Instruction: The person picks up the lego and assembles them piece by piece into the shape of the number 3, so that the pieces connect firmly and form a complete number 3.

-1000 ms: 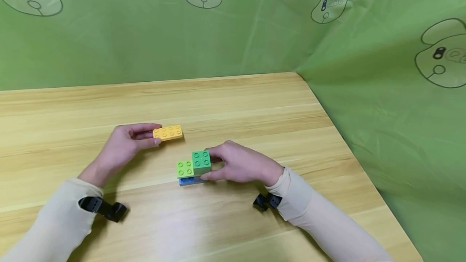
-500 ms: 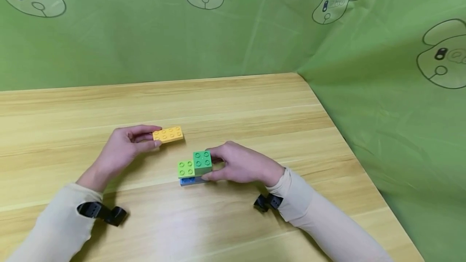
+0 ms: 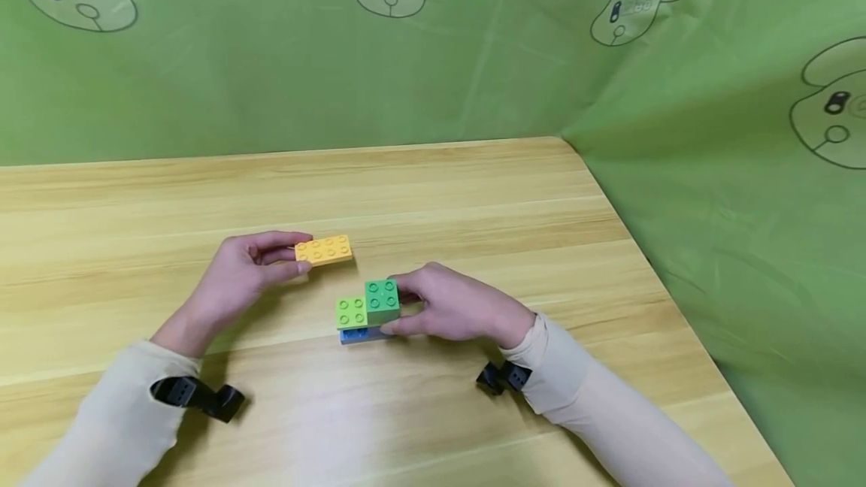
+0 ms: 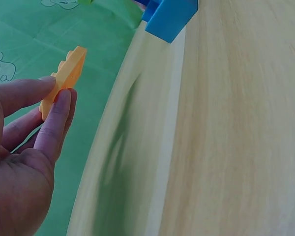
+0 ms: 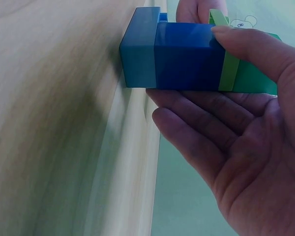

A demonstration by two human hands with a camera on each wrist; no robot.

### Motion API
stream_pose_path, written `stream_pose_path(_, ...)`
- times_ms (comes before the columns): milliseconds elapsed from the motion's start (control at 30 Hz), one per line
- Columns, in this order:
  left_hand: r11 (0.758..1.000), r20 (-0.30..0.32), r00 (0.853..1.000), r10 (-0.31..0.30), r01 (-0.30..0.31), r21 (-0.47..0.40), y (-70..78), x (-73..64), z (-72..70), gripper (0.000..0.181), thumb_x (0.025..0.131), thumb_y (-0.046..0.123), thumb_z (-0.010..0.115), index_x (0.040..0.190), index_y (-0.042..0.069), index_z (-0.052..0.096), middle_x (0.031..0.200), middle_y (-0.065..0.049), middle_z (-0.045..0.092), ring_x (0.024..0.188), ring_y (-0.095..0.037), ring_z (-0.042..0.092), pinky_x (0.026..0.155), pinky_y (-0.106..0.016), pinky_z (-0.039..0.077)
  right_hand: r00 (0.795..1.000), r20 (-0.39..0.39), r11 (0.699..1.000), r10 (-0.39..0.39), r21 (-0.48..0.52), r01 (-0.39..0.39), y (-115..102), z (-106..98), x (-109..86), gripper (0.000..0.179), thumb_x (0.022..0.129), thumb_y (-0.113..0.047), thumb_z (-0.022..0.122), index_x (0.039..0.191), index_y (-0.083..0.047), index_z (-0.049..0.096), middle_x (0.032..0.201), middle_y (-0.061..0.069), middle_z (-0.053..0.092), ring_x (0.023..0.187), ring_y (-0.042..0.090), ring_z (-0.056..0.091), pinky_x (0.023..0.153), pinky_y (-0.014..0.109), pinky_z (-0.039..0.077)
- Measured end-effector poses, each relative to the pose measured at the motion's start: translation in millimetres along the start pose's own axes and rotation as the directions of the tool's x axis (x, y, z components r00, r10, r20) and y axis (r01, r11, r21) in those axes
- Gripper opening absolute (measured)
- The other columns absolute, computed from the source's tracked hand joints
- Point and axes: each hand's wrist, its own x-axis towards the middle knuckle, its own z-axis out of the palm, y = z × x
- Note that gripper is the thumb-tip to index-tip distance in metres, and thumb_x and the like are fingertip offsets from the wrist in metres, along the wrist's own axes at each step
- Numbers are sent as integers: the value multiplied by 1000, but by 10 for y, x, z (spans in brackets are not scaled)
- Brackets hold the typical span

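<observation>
Between thumb and fingers, my left hand [image 3: 237,273] pinches one end of a flat yellow-orange building brick [image 3: 325,249], studs up. The left wrist view shows this brick [image 4: 66,78] edge-on, above the tabletop. Nearer and to the right, my right hand [image 3: 456,303] grips a small stack of bricks from its right side. On top is a green square brick [image 3: 382,299], set on a thin lime plate [image 3: 352,313] that juts out left. Below, in the right wrist view, come a dark blue brick [image 5: 189,56] and a lighter blue brick [image 5: 139,51] at the bottom.
A wood-grain table [image 3: 433,201] lies under both hands. Green cloth [image 3: 271,66] with printed cartoon heads stands along its far and right edges. Black wrist cameras, left [image 3: 199,397] and right [image 3: 504,378], hang beside the beige sleeves.
The whole head view has shifted slightly, so everything appears a little farther right. Both hands keep their grips, and the yellow brick and the stack stay about the same distance apart.
</observation>
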Motion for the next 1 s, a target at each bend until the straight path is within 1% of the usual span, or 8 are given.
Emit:
stream_pose_path(67, 1000, 1, 1000, 2, -2, 5, 15, -11, -16, 46, 87, 17, 77, 129, 3, 62, 116, -14, 67, 97, -14, 67, 78, -23, 55, 1000, -2, 1000, -1, 0, 1, 4, 4, 0, 29, 90, -24, 75, 114, -9, 68, 104, -5, 71, 90, 5, 66, 79, 21, 54)
stream_pose_path(167, 1000, 3, 1000, 8, -8, 9, 52, -30, -60, 47, 88, 19, 77, 130, 4, 62, 116, -14, 66, 97, -14, 66, 77, -23, 55, 1000, -3, 1000, 1, 3, -1, 10, 6, 0, 30, 90, -25, 75, 114, -8, 68, 104, -4, 71, 90, 4, 66, 80, 24, 55)
stream_pose_path(333, 998, -4, 999, 51, -51, -19, 123, -57, -121, 47, 88, 17, 76, 130, 2, 61, 120, -15, 65, 99, -13, 66, 80, -23, 55, 1000, 0, 1000, 7, 8, -7, 13, 6, 6, 32, 90, -27, 74, 115, -8, 68, 105, -3, 72, 92, 4, 65, 84, 29, 55)
stream_pose_path(433, 997, 0, 997, 76, -76, -25, 154, -65, -120, 46, 88, 17, 76, 129, 1, 62, 121, -15, 65, 100, -12, 66, 80, -23, 55, 1000, -1, 1000, 8, 2, -8, 11, 3, 0, 31, 90, -26, 74, 115, -8, 68, 104, -4, 72, 92, 4, 65, 83, 27, 55)
stream_pose_path(567, 996, 10, 996, 89, -89, -31, 182, -86, -100, 46, 88, 17, 77, 129, 1, 62, 121, -14, 65, 101, -14, 66, 80, -24, 55, 1000, 1, 1000, 8, 3, -8, 10, 5, -9, 31, 90, -26, 74, 115, -9, 68, 105, -4, 71, 92, 3, 65, 83, 26, 54)
stream_pose_path(733, 993, 7, 994, 107, -107, -43, 210, -113, -70, 45, 87, 15, 77, 128, 0, 62, 121, -14, 65, 102, -16, 66, 80, -24, 55, 1000, -3, 1000, 6, 1, -6, 8, 8, -8, 31, 90, -26, 74, 115, -9, 69, 105, -5, 71, 92, 2, 65, 84, 27, 55)
stream_pose_path(833, 993, 7, 995, 104, -103, -59, 223, -124, -58, 46, 87, 12, 76, 128, -1, 62, 122, -14, 65, 103, -16, 66, 81, -25, 56, 1000, -6, 1000, 4, 0, -4, 10, 7, -8, 31, 90, -26, 75, 115, -8, 69, 105, -5, 71, 92, 3, 65, 84, 28, 55)
stream_pose_path(1000, 996, 3, 998, 69, -69, -64, 256, -181, -45, 48, 87, 14, 76, 131, 1, 60, 121, -14, 65, 102, -14, 66, 82, -25, 55, 1000, -7, 1000, 1, 6, -1, 11, 5, -15, 32, 90, -25, 74, 116, -8, 68, 106, -3, 71, 94, 4, 65, 86, 29, 54)
